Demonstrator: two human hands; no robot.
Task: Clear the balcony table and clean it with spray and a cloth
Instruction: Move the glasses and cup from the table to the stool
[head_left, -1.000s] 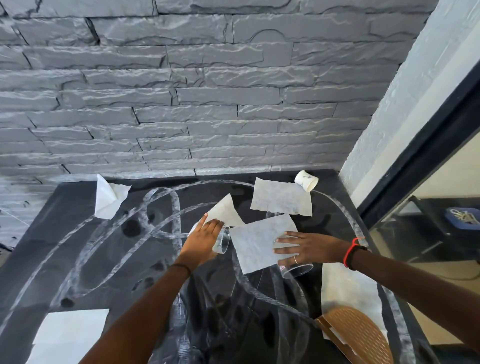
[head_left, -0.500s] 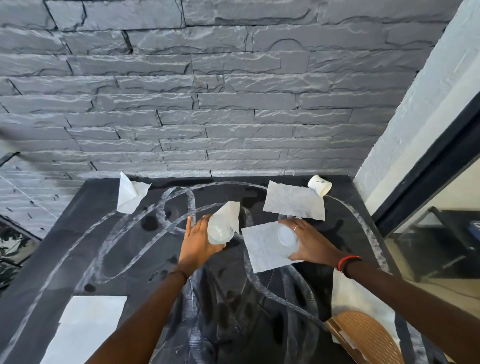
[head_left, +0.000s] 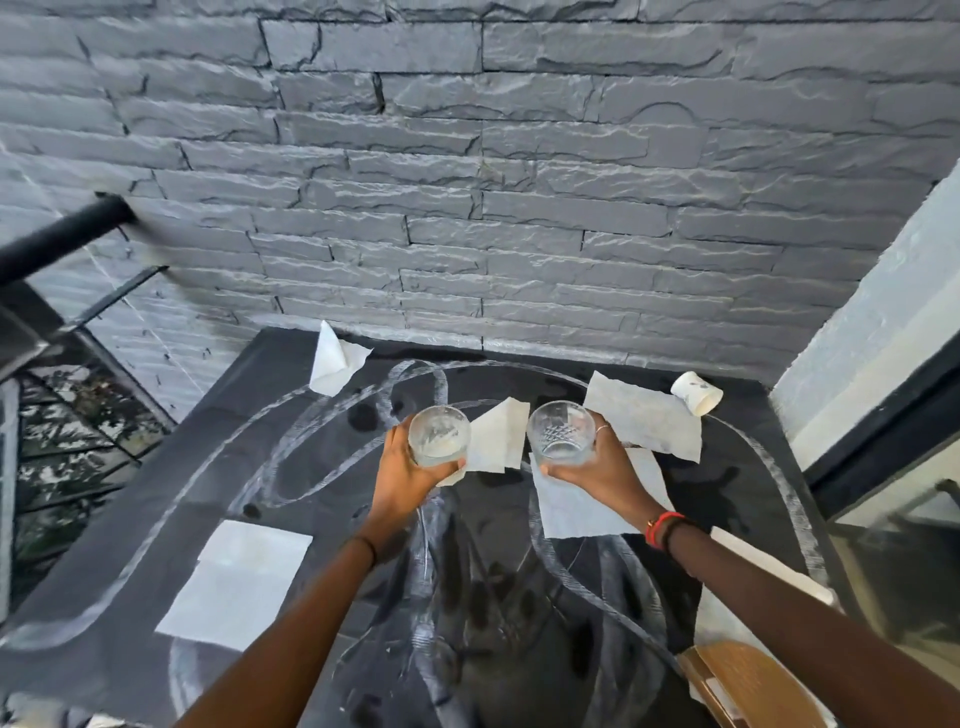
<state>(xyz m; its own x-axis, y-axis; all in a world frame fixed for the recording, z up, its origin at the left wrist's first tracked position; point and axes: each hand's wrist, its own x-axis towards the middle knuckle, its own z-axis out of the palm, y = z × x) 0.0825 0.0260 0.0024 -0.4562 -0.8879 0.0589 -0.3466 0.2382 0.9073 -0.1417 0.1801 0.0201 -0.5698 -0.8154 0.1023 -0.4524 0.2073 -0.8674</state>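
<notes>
You hold a tumbler in each hand, lifted clear above the middle of the frame: your left hand (head_left: 410, 475) is wrapped around a cloudy glass (head_left: 439, 435) smeared with white residue, and your right hand (head_left: 597, 467) is closed around a clear cut-pattern glass (head_left: 561, 432). Both grips sit low on the glass walls, so a wet or greasy side could slide through your fingers, and a dropped tumbler would likely crack on the dark glass surface (head_left: 322, 467) below. The two rims are near each other, just apart; bring your hands together carelessly and they may knock. Loose paper napkins remain on the surface: a folded napkin (head_left: 496, 436) between your hands, a flat one (head_left: 587, 499) under your right wrist, a crumpled sheet (head_left: 644, 421) toward the upper right, another napkin (head_left: 335, 364) at the upper left edge, and a square napkin (head_left: 239, 582) at the lower left. A tipped paper cup (head_left: 696, 393) lies at the upper right. On an open balcony a breeze could carry these off. Compared with half a second ago, both glasses have come up off the surface and now stand upright in your hands, and your view has tilted up toward the stone wall (head_left: 519, 208).
</notes>
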